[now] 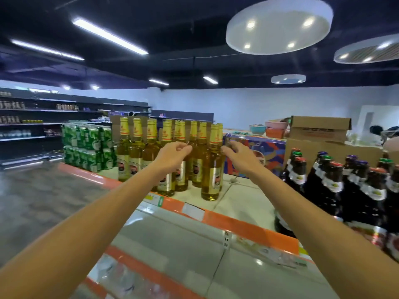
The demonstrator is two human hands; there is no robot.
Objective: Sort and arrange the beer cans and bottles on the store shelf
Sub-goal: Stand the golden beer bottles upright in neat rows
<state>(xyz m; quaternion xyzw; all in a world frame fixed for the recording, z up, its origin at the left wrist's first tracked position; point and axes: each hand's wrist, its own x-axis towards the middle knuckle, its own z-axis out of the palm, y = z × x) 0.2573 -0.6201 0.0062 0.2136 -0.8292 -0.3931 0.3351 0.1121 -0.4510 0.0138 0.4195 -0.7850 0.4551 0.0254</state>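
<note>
At the far left of my view, green cans (86, 145) stand stacked two tiers high on the shelf (248, 229), a pale surface with an orange front strip. Just beside them stands a cluster of clear bottles (138, 152) filled with golden liquid. They have yellow foil with a red band around the necks and white and red labels on the bodies, and they stand upright in rough rows.

My left hand (172, 156) sits in front of the middle of this cluster with its back towards me and its fingers curled in. I cannot tell whether they pinch a bottle or hold nothing.

One golden bottle (212, 169) stands nearest the shelf edge, between my two hands. My right hand (239, 156) is just to its right at shoulder height. Its fingers are loosely bent and gripping nothing, and I cannot tell whether the thumb touches the glass.

Behind that hand lies a box with a colourful print (267, 152). Further right stand dark brown bottles (332, 186) with white neck labels and red, green and purple caps. Brown cardboard boxes (319, 128) sit behind them.
</note>
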